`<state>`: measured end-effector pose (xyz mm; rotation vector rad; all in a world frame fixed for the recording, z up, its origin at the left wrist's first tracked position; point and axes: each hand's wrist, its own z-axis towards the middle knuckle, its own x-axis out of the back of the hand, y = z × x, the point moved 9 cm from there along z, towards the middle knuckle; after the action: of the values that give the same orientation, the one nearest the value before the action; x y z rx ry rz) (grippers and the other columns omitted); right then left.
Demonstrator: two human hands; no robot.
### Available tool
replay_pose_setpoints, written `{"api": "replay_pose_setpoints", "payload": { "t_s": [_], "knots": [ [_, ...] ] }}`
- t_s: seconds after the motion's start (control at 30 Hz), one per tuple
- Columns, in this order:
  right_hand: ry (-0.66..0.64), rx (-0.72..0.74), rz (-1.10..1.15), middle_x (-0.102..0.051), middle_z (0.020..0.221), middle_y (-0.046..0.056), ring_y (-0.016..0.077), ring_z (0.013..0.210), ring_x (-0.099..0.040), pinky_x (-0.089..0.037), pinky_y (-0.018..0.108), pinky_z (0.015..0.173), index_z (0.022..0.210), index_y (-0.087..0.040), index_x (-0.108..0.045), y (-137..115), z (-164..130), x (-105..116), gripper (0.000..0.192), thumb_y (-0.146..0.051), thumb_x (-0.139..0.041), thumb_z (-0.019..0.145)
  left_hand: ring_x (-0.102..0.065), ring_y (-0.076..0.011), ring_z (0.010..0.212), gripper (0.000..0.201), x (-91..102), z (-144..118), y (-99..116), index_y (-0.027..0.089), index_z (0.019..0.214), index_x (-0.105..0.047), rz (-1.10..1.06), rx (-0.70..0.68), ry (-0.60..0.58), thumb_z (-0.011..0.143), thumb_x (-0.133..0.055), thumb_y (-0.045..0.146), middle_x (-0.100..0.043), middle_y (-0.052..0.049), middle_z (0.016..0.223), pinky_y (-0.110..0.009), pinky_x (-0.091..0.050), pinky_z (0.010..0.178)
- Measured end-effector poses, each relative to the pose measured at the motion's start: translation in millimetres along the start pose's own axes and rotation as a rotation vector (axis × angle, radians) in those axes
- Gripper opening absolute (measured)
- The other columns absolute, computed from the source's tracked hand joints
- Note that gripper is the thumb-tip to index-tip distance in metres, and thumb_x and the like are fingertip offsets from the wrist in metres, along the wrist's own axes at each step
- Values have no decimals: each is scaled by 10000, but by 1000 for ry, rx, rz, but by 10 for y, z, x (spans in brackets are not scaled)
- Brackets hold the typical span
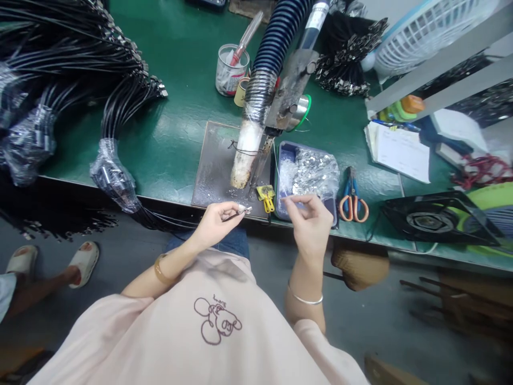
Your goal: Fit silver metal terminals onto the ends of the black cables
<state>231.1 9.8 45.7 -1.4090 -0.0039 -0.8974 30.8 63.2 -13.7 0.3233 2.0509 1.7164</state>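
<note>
My left hand (216,223) is closed around a black cable with a small silver metal connector (247,210) at its tip, just off the bench edge. My right hand (313,224) is pinched over the front of a dark blue tray (335,206); whatever lies between its fingertips is too small to make out. The tray holds small clear pieces (286,174) on one side and a heap of shiny metal pieces (316,174) on the other. Between my hands a yellow clip (267,202) lies on a dark board (206,174), under a ribbed fume hose (276,40) and a metal bracket (286,99).
Bundles of black cables (116,109) crowd the left side. Pliers (352,200) with orange handles lie right of the tray, near papers (401,152) and a black fan (433,219). Behind the board stand a cup (231,77) and a solder spool (300,113). Another person's feet (82,264) show lower left.
</note>
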Motion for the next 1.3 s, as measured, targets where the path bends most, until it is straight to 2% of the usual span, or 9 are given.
{"api": "replay_pose_setpoints", "payload": {
  "t_s": [0.07,0.1,0.23,0.3,0.67,0.97,1.3],
  "knots": [
    [-84,-32,161,-681,712,-9,83,471,-476,-368,218,482,778,-205,-629,-82,-156,-187,170,-357,-697,808,-394,-62,491,180,14,-6,8,132,790,-661,58,-3,43,749,-719,297,-444,73,520,-197,-322,515],
    [-125,-46,205,-688,728,-7,74,468,-467,-366,211,477,790,-202,-631,-115,-225,-285,155,-341,-696,809,-366,-57,490,143,17,-12,21,139,783,-638,93,-11,60,742,-696,263,-415,84,516,-193,-303,517],
    [-151,-74,189,-548,587,-67,42,415,-283,-226,200,423,810,-192,-633,-165,-372,-497,119,-306,-655,840,-276,-51,495,70,-2,-34,90,166,733,-544,213,-59,84,707,-605,190,-340,107,507,-181,-250,518],
    [-153,-63,162,-467,545,-88,44,422,-253,-211,202,427,818,-192,-637,-173,-384,-533,103,-290,-636,849,-274,-56,496,59,-12,-44,120,176,726,-522,254,-84,92,703,-575,187,-335,109,505,-178,-255,517],
    [-159,45,98,-460,554,-92,50,430,-252,-240,208,437,833,-191,-664,-233,-389,-522,79,-255,-631,867,-299,-63,493,63,-31,-58,158,191,729,-490,395,-164,110,710,-537,155,-342,112,517,-180,-274,519],
    [-151,129,30,-500,588,-84,52,436,-261,-285,207,457,846,-192,-675,-273,-398,-514,62,-220,-635,884,-290,-66,493,72,-33,-67,181,192,726,-479,440,-192,112,715,-533,147,-333,112,511,-178,-274,514],
    [-152,239,-43,-452,559,-85,70,439,-267,-307,219,465,876,-196,-685,-377,-410,-501,90,-217,-605,911,-288,-65,476,94,-42,-102,235,200,731,-472,460,-240,96,710,-530,130,-336,118,502,-172,-287,503]
  ]
}}
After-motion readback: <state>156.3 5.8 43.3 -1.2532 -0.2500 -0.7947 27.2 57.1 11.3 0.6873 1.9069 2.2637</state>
